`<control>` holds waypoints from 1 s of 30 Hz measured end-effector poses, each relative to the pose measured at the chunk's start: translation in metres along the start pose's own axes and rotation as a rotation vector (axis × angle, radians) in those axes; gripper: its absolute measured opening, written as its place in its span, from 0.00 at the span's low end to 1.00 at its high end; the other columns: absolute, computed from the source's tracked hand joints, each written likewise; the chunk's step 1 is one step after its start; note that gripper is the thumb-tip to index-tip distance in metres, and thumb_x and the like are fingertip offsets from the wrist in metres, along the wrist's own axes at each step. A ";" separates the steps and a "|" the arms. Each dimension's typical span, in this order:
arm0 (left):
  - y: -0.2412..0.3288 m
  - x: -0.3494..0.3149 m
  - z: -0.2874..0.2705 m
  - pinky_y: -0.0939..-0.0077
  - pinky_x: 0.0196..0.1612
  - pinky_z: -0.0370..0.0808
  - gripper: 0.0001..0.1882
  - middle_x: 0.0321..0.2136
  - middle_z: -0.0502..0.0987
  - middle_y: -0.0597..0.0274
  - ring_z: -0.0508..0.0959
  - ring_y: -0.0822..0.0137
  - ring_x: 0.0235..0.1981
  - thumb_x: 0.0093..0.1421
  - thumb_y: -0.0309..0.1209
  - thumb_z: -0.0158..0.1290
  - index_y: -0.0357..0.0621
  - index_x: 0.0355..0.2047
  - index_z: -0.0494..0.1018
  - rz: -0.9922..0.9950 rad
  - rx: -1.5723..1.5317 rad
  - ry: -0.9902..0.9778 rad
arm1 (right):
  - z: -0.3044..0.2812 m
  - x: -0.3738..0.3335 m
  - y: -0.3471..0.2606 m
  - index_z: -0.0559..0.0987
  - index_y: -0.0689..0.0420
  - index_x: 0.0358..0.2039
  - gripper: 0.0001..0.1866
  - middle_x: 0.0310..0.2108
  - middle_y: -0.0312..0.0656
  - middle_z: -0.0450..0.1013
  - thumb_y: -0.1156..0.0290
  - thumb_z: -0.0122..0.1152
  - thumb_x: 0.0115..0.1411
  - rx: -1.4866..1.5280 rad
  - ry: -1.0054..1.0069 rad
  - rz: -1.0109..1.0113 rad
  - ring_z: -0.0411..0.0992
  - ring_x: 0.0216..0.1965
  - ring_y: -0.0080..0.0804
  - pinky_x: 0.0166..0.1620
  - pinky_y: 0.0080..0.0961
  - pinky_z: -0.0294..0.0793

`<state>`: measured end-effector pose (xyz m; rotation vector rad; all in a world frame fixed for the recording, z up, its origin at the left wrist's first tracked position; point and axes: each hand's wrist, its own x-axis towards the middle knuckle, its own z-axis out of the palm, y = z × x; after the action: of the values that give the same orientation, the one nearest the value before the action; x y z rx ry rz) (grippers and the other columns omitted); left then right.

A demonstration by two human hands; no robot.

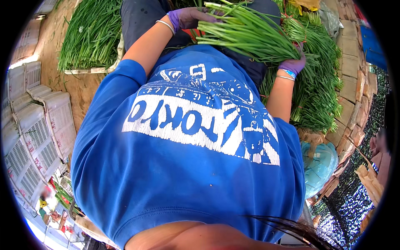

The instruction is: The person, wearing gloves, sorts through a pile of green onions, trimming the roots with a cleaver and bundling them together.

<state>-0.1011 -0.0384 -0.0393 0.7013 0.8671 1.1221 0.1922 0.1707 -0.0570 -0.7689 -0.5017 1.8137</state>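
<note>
A bunch of green garlic chives [250,35] is stretched between my two hands above my lap, pale stem ends to the left and leafy tips to the right. My left hand [189,18], in a thin purple glove, is closed at the stem end; its fingertips are partly hidden by the stems. At the leafy end my right hand [295,61], also in a purple glove, is closed around the bunch. Beside it on the right lies a big pile of chives [318,91], some tied in bundles with red bands.
On the left, more chives [89,35] lie in a white crate [85,71] on the brown floor [50,46]. White slatted plastic crates [31,137] are stacked at the far left. A light-blue plastic bag [320,166] sits near my right elbow, beside stacked brown blocks [350,79].
</note>
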 end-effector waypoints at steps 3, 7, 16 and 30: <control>0.010 0.004 0.018 0.78 0.47 0.68 0.20 0.37 0.75 0.58 0.73 0.70 0.40 0.50 0.34 0.57 0.38 0.42 0.71 -0.041 0.573 0.113 | 0.008 -0.003 -0.006 0.64 0.63 0.49 0.22 0.36 0.52 0.70 0.73 0.42 0.52 0.078 -0.190 0.034 0.70 0.36 0.46 0.42 0.46 0.70; 0.003 0.011 0.016 0.77 0.41 0.71 0.17 0.33 0.77 0.63 0.75 0.72 0.33 0.50 0.37 0.57 0.39 0.38 0.74 0.022 0.708 0.228 | 0.003 0.004 -0.007 0.65 0.66 0.48 0.22 0.36 0.54 0.70 0.78 0.45 0.50 0.092 -0.241 -0.040 0.71 0.34 0.45 0.40 0.42 0.72; -0.002 0.005 0.017 0.79 0.33 0.75 0.17 0.29 0.77 0.61 0.77 0.72 0.29 0.54 0.38 0.53 0.38 0.38 0.73 -0.054 0.126 0.286 | 0.027 -0.022 -0.002 0.68 0.57 0.48 0.20 0.26 0.47 0.72 0.70 0.46 0.53 -0.035 -0.014 -0.009 0.71 0.30 0.44 0.39 0.47 0.71; 0.003 0.003 0.026 0.77 0.34 0.73 0.10 0.27 0.75 0.56 0.75 0.67 0.26 0.55 0.27 0.44 0.31 0.30 0.72 0.071 -0.041 0.518 | 0.005 -0.011 0.011 0.75 0.58 0.29 0.10 0.22 0.45 0.73 0.69 0.46 0.55 0.159 -0.028 0.135 0.71 0.23 0.42 0.35 0.48 0.72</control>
<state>-0.0792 -0.0356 -0.0240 0.4103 1.2576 1.4107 0.1841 0.1565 -0.0582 -0.6831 -0.3253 1.9652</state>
